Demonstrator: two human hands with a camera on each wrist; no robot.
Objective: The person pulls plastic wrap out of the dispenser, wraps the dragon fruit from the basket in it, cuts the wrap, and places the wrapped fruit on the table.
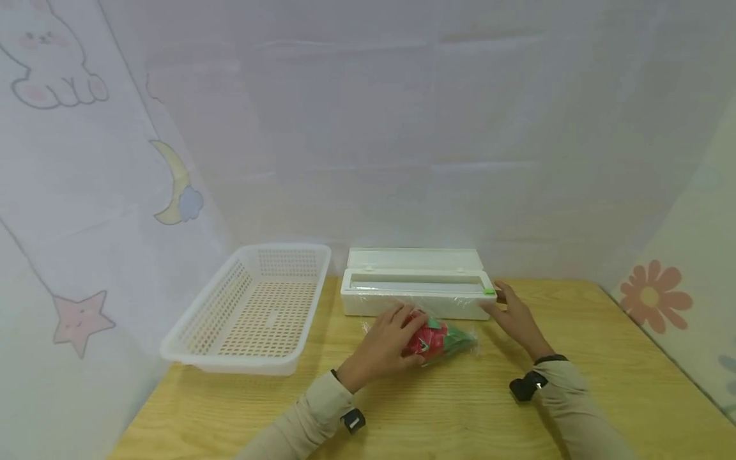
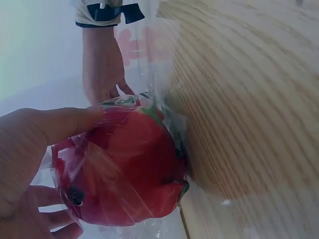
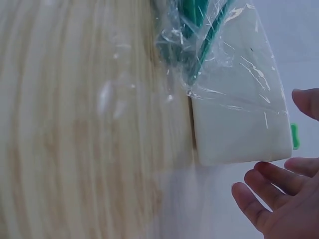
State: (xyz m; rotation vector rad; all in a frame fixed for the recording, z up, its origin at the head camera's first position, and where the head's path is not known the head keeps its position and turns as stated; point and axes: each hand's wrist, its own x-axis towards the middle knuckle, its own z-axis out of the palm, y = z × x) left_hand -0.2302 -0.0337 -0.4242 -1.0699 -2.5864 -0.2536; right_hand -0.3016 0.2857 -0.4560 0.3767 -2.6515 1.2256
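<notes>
A red dragon fruit (image 1: pixel 431 340) with green leaf tips, wrapped in clear cling film, lies on the table in front of a white cling film dispenser (image 1: pixel 368 305). My left hand (image 1: pixel 384 348) grips its rounded left end, thumb on one side and fingers around the other, as the left wrist view shows. At the dispenser's right end is my right hand (image 1: pixel 517 322), fingers spread and fingertips right at the corner. The dispenser's lid (image 1: pixel 414 259) is raised, and a green slide cutter (image 1: pixel 489 291) sits at its right edge. Film stretches over the dispenser's front.
Left of the dispenser stands a white perforated plastic basket (image 1: pixel 241 364), its near end reaching the table's left edge. A wooden table (image 1: pixel 460 415) lies under everything. White printed cloth (image 1: pixel 368 128) hangs behind and on both sides.
</notes>
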